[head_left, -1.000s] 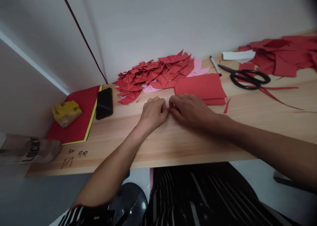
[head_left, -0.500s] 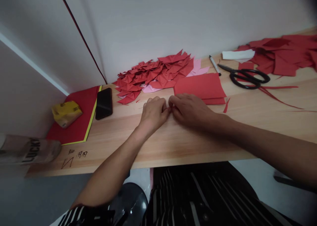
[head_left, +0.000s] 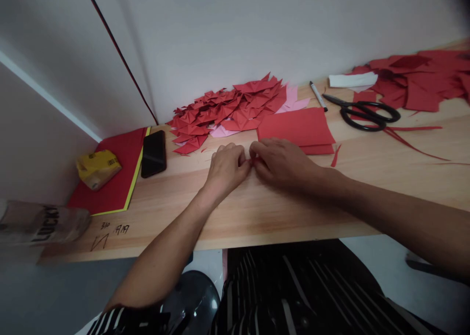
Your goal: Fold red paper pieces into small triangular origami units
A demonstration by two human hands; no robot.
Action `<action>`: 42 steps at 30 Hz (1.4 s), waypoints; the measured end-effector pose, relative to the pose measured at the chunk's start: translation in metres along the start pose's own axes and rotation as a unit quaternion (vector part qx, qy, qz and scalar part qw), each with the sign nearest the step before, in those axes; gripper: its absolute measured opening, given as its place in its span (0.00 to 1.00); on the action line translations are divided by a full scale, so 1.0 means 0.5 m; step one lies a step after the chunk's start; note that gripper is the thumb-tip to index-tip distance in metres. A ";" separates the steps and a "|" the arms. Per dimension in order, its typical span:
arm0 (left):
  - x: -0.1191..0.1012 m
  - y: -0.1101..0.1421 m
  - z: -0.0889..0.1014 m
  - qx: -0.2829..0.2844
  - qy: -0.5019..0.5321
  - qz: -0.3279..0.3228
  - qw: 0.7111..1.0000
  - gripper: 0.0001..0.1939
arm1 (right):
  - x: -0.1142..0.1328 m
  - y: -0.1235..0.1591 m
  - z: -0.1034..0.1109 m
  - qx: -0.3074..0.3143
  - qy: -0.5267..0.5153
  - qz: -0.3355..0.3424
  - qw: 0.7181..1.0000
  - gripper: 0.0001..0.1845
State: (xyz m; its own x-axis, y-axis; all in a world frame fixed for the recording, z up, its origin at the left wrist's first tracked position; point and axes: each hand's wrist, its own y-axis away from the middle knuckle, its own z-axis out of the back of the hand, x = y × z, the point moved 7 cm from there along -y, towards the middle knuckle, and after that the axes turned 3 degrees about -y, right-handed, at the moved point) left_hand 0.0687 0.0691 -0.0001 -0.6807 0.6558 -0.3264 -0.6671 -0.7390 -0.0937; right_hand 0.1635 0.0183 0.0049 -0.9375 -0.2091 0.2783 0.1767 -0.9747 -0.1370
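My left hand [head_left: 228,164] and my right hand [head_left: 281,162] meet fingertip to fingertip over the middle of the wooden table. Both are closed in a pinch on a small piece of red paper [head_left: 256,161], mostly covered by the fingers. Just behind my right hand lies a stack of red paper sheets [head_left: 295,128]. Beyond my left hand is a heap of folded red paper pieces [head_left: 235,105], with some pink paper [head_left: 293,100] at its right end.
Black-handled scissors [head_left: 363,113], a marker [head_left: 317,96] and a white strip [head_left: 352,80] lie right of the stack, near loose red paper [head_left: 426,80]. Leftward are a phone [head_left: 153,154], a red folder [head_left: 127,146], a yellow packet [head_left: 98,169] and a bottle [head_left: 47,222].
Hardly anything differs. My left hand has shifted very slightly left, and both hands keep their pinch.
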 end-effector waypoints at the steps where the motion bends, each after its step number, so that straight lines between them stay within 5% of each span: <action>1: 0.000 0.000 0.000 -0.001 0.001 0.000 1.000 0.11 | 0.000 0.001 0.000 -0.002 0.000 0.001 1.000 0.10; 42: -0.001 0.000 0.004 -0.002 0.007 -0.014 1.000 0.12 | -0.004 -0.003 0.005 0.004 -0.015 -0.006 1.000 0.10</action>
State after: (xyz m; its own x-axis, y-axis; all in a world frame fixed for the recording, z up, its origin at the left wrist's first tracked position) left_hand 0.0685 0.0692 0.0019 -0.6571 0.6746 -0.3362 -0.6849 -0.7207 -0.1076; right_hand 0.1661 0.0198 0.0070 -0.9303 -0.1988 0.3082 0.1674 -0.9779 -0.1255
